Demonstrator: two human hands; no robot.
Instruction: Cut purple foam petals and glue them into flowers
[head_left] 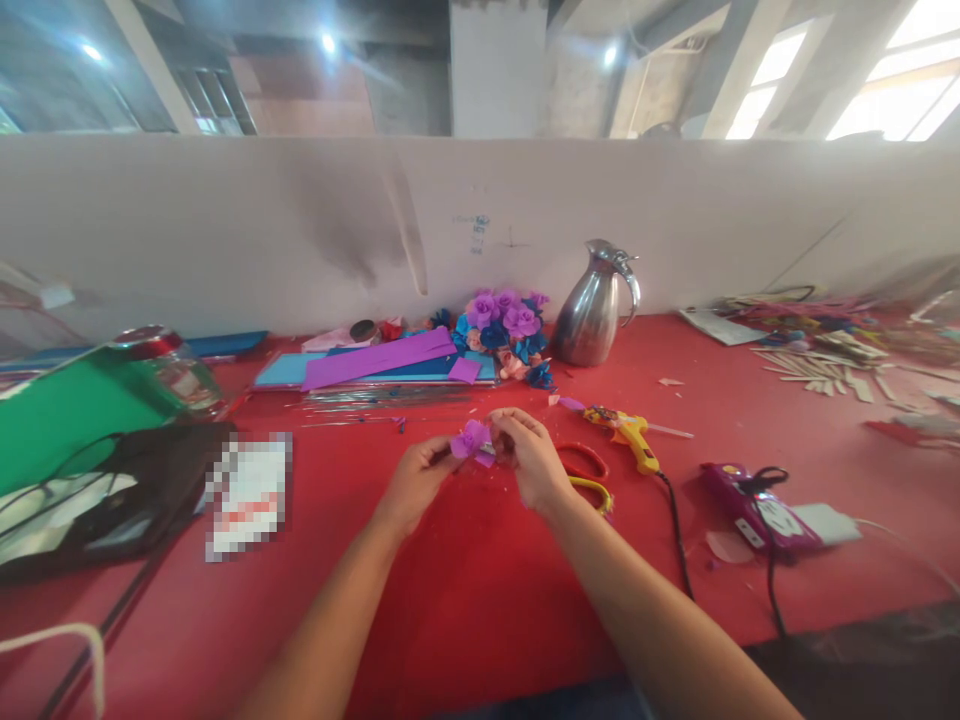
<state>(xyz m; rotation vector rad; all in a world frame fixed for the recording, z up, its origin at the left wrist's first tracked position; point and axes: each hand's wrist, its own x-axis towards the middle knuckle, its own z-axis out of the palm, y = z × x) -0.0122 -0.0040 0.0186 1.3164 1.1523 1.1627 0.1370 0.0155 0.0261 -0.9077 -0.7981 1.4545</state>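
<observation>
Between my two hands, a little above the red table (480, 590), is a purple paper flower (471, 440). My left hand (418, 482) pinches it from the left side, thumb and fingers pressed together. On its other side my right hand (527, 455) has its fingers closed at the flower's edge, where a small greyish piece shows; what exactly those fingertips grip is hard to make out. Just right of my right hand lie scissors with a red and a yellow handle loop (592, 492), partly covered by the hand. A yellow glue gun (630, 437) rests farther right.
Behind my hands sit a bunch of finished paper flowers (504, 325), purple paper strips (382, 358) and thin wires (375, 402). A steel jug (592, 310) stands near the wall. At right are a purple power strip (757, 510) with cords and wooden sticks (825, 368); at left, a jar (176, 375).
</observation>
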